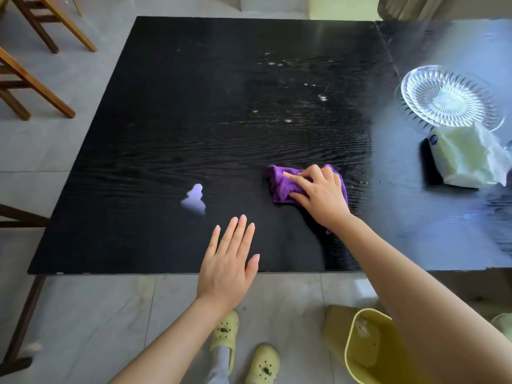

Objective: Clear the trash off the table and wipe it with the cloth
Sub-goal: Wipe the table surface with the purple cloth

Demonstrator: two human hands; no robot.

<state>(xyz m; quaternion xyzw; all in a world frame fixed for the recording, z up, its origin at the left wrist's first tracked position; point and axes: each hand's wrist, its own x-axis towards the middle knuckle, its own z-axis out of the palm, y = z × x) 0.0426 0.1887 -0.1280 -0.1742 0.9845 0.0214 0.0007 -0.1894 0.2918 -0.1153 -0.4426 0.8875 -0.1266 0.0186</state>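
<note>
A purple cloth (279, 184) lies bunched on the black wood-grain table (166, 106), right of centre near the front. My right hand (318, 194) presses down on it, fingers spread over the fabric. My left hand (231, 259) hovers flat and open over the table's front edge, holding nothing. Small pale crumbs (322, 97) are scattered across the far right part of the tabletop. A pale patch (194, 200) shows on the table left of the cloth; it looks like a reflection.
A clear glass plate (450, 97) and a pale green tissue pack (468, 159) sit at the table's right side. A yellow bin (368, 347) stands on the floor below my right arm. Wooden chairs (30, 79) stand at the left.
</note>
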